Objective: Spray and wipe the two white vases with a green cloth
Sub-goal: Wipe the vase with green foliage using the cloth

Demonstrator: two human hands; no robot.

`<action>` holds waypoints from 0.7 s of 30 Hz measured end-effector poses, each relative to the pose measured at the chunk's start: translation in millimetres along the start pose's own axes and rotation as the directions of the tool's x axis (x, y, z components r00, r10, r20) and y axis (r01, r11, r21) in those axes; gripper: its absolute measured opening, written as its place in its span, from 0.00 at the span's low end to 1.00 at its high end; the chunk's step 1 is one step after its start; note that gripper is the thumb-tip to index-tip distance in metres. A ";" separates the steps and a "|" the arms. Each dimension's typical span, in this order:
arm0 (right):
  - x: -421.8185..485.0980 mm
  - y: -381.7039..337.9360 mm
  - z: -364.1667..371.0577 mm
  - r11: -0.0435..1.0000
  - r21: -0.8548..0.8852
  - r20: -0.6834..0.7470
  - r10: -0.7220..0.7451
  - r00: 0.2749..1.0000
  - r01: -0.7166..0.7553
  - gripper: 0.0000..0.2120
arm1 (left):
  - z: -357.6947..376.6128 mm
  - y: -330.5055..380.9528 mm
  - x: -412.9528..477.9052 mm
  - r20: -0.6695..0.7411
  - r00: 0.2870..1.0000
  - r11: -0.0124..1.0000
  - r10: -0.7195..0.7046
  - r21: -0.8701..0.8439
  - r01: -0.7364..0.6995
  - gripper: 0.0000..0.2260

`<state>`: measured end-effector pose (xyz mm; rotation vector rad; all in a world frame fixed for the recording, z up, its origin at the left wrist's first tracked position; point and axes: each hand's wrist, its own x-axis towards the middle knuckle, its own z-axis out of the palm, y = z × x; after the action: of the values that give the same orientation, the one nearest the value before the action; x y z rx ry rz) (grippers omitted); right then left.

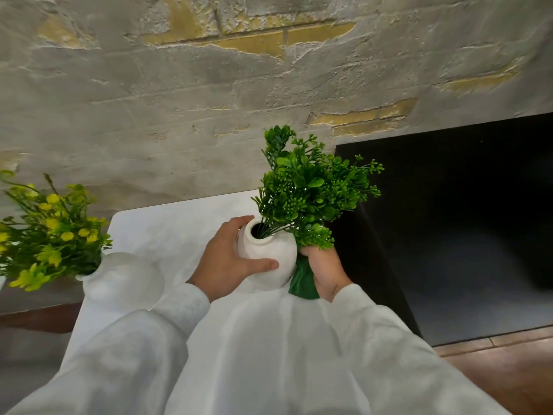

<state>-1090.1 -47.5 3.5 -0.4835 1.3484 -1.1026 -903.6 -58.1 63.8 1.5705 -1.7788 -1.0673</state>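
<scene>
A round white vase (269, 250) with green foliage (308, 187) sits tilted in the middle of the head view. My left hand (227, 259) wraps its left side, thumb across the front. My right hand (324, 269) presses a bunched green cloth (302, 283) against the vase's right side. A second white vase (125, 280), holding yellow-green flowers (48, 235), stands on the white surface (167, 226) to the left, untouched. No spray bottle is in view.
A rough grey and yellow brick wall (239, 85) rises close behind. A black cabinet or opening (449, 220) fills the right side. Wooden floor (508, 369) shows at lower right. My white sleeves cover the foreground.
</scene>
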 end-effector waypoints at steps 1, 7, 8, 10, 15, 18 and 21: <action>-3.8 -10.5 2.1 0.999 0.001 0.026 -0.039 0.999 0.039 0.22 | -0.4 -0.7 0.2 0.001 1.000 1.000 0.001 -0.001 -0.001 0.39; -21.5 -41.7 4.9 0.912 -0.288 0.065 -0.284 0.957 0.291 0.12 | 0.4 -0.8 1.5 -0.003 1.000 1.000 -0.006 -0.004 0.005 0.39; -23.5 -36.3 5.1 0.871 -0.371 0.062 -0.324 0.944 0.323 0.10 | 0.4 -1.1 1.8 -0.005 1.000 1.000 -0.006 -0.005 0.006 0.39; -33.5 -17.5 7.0 0.860 -0.392 -0.003 -0.358 0.934 0.328 0.02 | 1.0 -2.0 1.4 -0.010 1.000 1.000 -0.004 -0.012 0.004 0.39; -56.5 12.7 10.0 0.840 -0.336 0.057 -0.434 0.899 0.427 0.11 | 1.6 -2.6 0.1 -0.011 1.000 1.000 0.018 -0.011 -0.018 0.39; -31.8 -4.4 6.8 0.859 -0.403 0.019 -0.336 0.942 0.315 0.07 | -0.1 -1.3 -0.1 0.000 1.000 1.000 0.011 0.001 -0.011 0.40; -3.5 -29.6 0.6 0.788 -0.541 0.102 -0.284 0.953 0.293 0.14 | -1.1 -0.7 -0.2 0.011 1.000 1.000 0.014 0.012 -0.014 0.41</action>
<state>-1099.2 -58.1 29.8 -1.1581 1.6154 -0.9310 -902.3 -58.1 63.8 1.5595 -1.8037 -1.0621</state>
